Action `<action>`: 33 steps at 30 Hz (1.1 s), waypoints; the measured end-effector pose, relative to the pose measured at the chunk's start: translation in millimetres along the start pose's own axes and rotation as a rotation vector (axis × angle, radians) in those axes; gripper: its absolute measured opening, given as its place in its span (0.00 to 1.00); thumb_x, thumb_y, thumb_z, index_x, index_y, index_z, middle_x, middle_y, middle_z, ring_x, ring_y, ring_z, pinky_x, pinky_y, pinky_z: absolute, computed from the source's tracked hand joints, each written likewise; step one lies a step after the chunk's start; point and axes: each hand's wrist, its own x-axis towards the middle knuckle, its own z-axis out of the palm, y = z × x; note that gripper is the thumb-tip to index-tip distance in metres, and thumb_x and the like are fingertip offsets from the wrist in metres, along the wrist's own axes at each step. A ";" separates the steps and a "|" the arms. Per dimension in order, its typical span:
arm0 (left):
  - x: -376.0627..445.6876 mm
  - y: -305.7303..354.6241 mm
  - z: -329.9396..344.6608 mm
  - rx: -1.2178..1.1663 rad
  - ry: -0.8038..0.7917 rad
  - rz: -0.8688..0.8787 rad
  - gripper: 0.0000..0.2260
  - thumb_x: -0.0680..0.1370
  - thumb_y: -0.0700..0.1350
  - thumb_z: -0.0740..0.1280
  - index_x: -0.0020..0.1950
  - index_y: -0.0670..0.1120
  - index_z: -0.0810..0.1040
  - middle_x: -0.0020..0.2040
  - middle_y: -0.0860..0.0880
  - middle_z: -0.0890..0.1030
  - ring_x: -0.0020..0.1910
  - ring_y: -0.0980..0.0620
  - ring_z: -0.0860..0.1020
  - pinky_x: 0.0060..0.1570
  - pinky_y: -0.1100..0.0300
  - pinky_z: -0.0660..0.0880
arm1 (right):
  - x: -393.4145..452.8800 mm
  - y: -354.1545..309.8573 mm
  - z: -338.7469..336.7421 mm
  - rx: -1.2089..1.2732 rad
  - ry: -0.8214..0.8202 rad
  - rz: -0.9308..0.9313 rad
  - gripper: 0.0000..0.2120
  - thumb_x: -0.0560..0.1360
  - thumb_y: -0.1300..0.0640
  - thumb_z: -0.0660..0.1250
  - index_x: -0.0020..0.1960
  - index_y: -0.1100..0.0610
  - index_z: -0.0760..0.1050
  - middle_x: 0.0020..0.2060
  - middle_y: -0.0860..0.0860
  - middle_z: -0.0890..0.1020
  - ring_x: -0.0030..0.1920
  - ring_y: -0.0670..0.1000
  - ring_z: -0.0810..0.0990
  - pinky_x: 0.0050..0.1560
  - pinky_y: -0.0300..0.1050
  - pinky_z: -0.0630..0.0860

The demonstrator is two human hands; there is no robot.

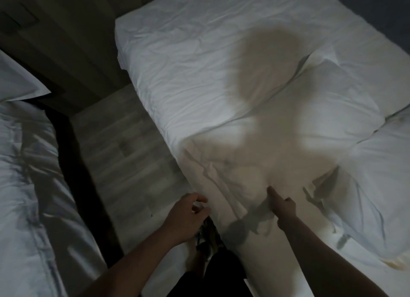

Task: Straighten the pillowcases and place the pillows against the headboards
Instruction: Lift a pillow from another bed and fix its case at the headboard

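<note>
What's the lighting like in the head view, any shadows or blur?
Head view: dim room, light from behind; the person's shadow falls across the pillow and white bed; left hand slightly motion-blurred; wide-angle bends the bed edges; floor murky.

A strip of wooden floor (124, 154) runs open between the two beds, narrowing toward the dark wall at the far left. On the right bed (188, 59), the far sheet lies flat and unobstructed; a bulky white pillow (288, 123) fills its near half.
</note>
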 end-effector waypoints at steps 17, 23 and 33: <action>-51.8 146.3 -19.3 0.373 0.615 0.617 0.21 0.67 0.58 0.71 0.59 0.59 0.77 0.55 0.57 0.83 0.58 0.52 0.81 0.54 0.58 0.66 | -220.1 -160.3 -7.1 -0.018 -0.407 -0.453 0.15 0.73 0.50 0.77 0.38 0.61 0.82 0.31 0.55 0.83 0.34 0.54 0.81 0.41 0.49 0.80; -55.7 129.8 -81.7 0.125 0.567 0.446 0.11 0.66 0.51 0.75 0.46 0.49 0.82 0.41 0.52 0.87 0.41 0.48 0.84 0.39 0.58 0.75 | -211.2 -157.6 -33.6 -0.383 -0.394 -0.872 0.03 0.76 0.52 0.73 0.48 0.51 0.81 0.46 0.49 0.86 0.46 0.50 0.85 0.49 0.44 0.78; -72.0 131.9 -170.3 -0.342 0.616 0.351 0.09 0.69 0.48 0.83 0.45 0.46 0.88 0.43 0.51 0.89 0.45 0.53 0.88 0.46 0.53 0.84 | -169.2 -218.3 2.3 -0.922 0.006 -1.500 0.43 0.62 0.35 0.77 0.71 0.56 0.76 0.66 0.56 0.80 0.70 0.59 0.75 0.70 0.60 0.70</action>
